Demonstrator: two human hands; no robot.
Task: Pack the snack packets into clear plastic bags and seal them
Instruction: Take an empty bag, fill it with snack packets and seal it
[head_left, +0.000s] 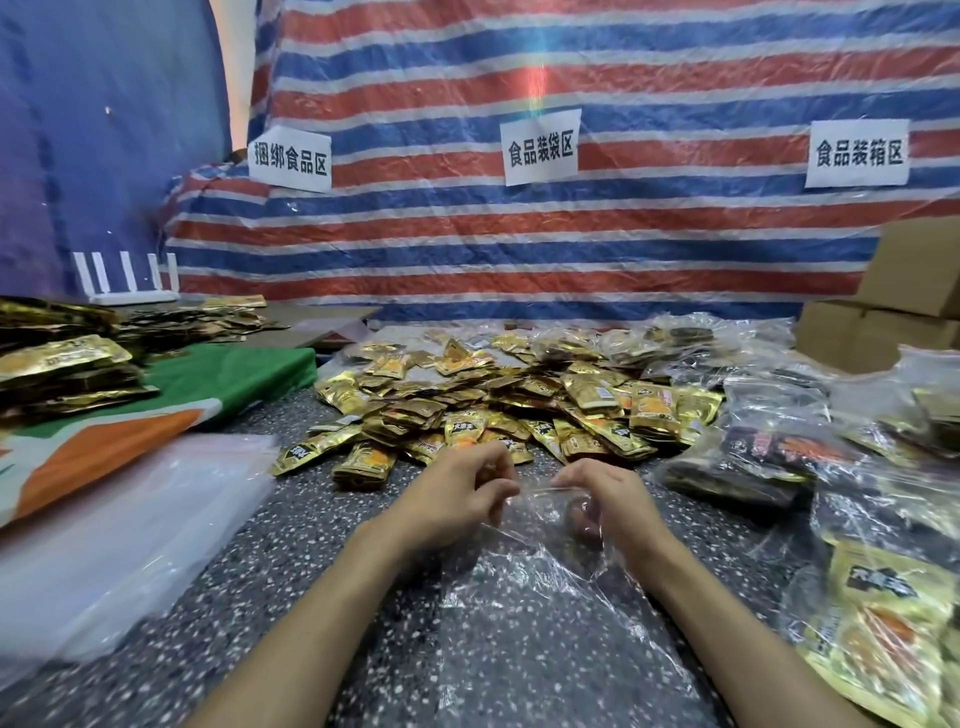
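Several filled bags lie right | packets heaped loose mid-tabletop | left grip and right grip each pinch the mouth of a bag, seemingly empty, nearside | plenty left

gold snack packets, red-blue striped tarp

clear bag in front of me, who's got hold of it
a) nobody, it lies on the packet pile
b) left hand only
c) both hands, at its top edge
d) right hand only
c: the left hand and the right hand each pinch the mouth of the clear bag, while the rest of it lies crumpled on the speckled table.
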